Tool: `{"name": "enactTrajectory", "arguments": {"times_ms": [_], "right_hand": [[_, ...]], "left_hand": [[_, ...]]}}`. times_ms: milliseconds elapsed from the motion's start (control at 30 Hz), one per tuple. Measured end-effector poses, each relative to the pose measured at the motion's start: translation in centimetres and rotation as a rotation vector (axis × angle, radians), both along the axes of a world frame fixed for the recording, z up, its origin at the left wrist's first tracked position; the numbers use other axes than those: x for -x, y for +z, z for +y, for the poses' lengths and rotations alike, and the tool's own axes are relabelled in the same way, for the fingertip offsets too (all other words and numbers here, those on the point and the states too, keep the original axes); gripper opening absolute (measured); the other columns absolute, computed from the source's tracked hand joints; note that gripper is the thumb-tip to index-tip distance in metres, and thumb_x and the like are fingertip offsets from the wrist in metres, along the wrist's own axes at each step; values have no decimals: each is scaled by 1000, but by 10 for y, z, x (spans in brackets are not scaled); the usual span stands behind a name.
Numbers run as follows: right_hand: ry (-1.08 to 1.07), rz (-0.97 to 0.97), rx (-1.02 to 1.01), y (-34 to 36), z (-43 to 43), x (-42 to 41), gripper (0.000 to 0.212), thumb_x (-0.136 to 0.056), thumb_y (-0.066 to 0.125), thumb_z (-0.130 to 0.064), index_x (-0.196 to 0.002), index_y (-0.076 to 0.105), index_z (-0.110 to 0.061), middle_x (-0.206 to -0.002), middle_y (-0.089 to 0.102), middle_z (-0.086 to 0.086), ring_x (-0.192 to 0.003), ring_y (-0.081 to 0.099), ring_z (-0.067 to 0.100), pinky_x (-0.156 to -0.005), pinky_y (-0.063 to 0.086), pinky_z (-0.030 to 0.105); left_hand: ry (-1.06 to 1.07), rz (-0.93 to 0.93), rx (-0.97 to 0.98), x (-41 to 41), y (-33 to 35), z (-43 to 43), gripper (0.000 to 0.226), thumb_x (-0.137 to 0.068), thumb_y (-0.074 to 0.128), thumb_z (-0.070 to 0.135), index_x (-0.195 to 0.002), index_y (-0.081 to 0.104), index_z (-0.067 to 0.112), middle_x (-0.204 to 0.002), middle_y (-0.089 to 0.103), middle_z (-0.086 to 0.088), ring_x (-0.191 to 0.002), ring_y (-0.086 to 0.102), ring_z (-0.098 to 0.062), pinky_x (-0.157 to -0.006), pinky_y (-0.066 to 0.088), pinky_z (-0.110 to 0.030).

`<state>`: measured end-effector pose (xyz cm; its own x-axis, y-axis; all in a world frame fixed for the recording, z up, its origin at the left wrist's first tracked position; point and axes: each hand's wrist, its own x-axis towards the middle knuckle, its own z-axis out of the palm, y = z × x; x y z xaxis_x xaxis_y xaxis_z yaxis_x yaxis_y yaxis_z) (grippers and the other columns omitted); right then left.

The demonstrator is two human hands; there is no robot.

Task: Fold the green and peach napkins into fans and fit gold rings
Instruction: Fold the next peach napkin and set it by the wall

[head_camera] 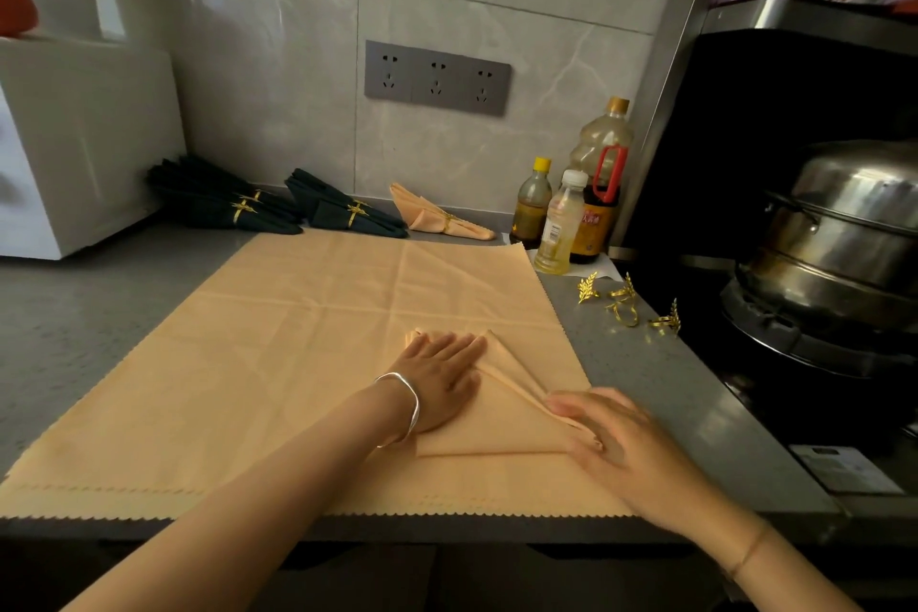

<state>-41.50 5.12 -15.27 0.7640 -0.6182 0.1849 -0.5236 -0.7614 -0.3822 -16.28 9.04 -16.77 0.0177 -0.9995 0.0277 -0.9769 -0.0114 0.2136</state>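
A peach napkin, folded into a triangle, lies on top of a large flat peach cloth spread over the counter. My left hand presses flat on the triangle's left part, fingers straight. My right hand rests on the triangle's right edge, its fingertips touching the folded layers. Two dark green napkin fans with gold rings and one peach fan with a ring lie by the back wall. Several loose gold leaf rings sit to the right of the cloth.
Three bottles stand at the cloth's back right corner. A stove with stacked steel pots fills the right side. A white appliance stands at the left. The counter's front edge runs just below the cloth.
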Motion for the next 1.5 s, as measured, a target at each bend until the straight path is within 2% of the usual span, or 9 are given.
{"name": "enactTrajectory", "arguments": {"times_ms": [200,333,600,767,1000,1100,1300,1400,1500], "right_hand": [[62,203,235,7,8,-7,55,-79,17,-76,-124,37,-51,-110,35,-29,-117,21,-12,-108,-3,7],[57,227,266,15,13,-13,62,-76,15,-78,-120,43,-46,-105,34,-26,-113,25,-8,-114,-7,18],[1,143,539,5,11,-27,25,-80,42,-60,-84,55,-38,-76,36,-23,-80,52,-4,-108,17,43],[-12,94,636,2,11,-30,28,-80,41,-61,-72,50,-36,-68,39,-21,-71,53,-2,-106,18,45],[-119,117,457,9,6,-39,81,-68,-9,-85,-71,53,-33,-69,45,-18,-76,44,-5,-115,-11,32],[-151,166,331,22,0,-44,53,-73,21,-78,-62,48,-33,-70,47,-17,-78,46,-6,-115,-12,28],[-152,94,240,22,-11,-47,25,-79,61,-58,-80,54,-35,-76,58,-14,-84,52,-4,-116,-6,25],[-136,117,136,22,-14,-48,50,-81,61,-56,-126,46,-42,-84,55,-14,-97,49,-2,-115,-5,26],[-92,182,91,24,-18,-50,52,-84,56,-55,-133,41,-46,-88,46,-14,-97,44,-1,-116,-6,30]], "left_hand": [[-71,208,57,-11,23,27,72,-96,44,46,-150,-2,35,-156,14,8,-142,18,-13,-116,13,-30],[-150,40,54,-20,33,56,64,-87,49,60,-143,30,36,-136,43,13,-123,40,-8,-106,34,-28],[-219,-17,59,-22,30,73,61,-80,61,53,-133,42,31,-129,50,11,-114,49,-9,-99,39,-24],[-247,-59,99,-27,26,69,65,-70,36,62,-124,50,29,-118,59,10,-101,59,-15,-90,45,-28],[-62,231,266,-34,25,46,40,-79,45,64,-86,63,28,-88,62,18,-79,59,-3,-79,51,-27],[13,333,261,-31,25,33,19,-84,63,43,-72,52,34,-81,54,22,-72,55,0,-77,52,-32],[52,354,228,-26,22,25,28,-87,61,32,-111,49,28,-107,55,10,-80,58,-9,-73,47,-24],[-55,205,220,-24,24,24,64,-88,54,27,-145,26,31,-135,43,6,-103,54,-13,-91,40,-24],[-171,-49,168,-21,24,21,70,-86,35,33,-150,6,34,-157,15,10,-140,20,-15,-114,11,-28]]}}
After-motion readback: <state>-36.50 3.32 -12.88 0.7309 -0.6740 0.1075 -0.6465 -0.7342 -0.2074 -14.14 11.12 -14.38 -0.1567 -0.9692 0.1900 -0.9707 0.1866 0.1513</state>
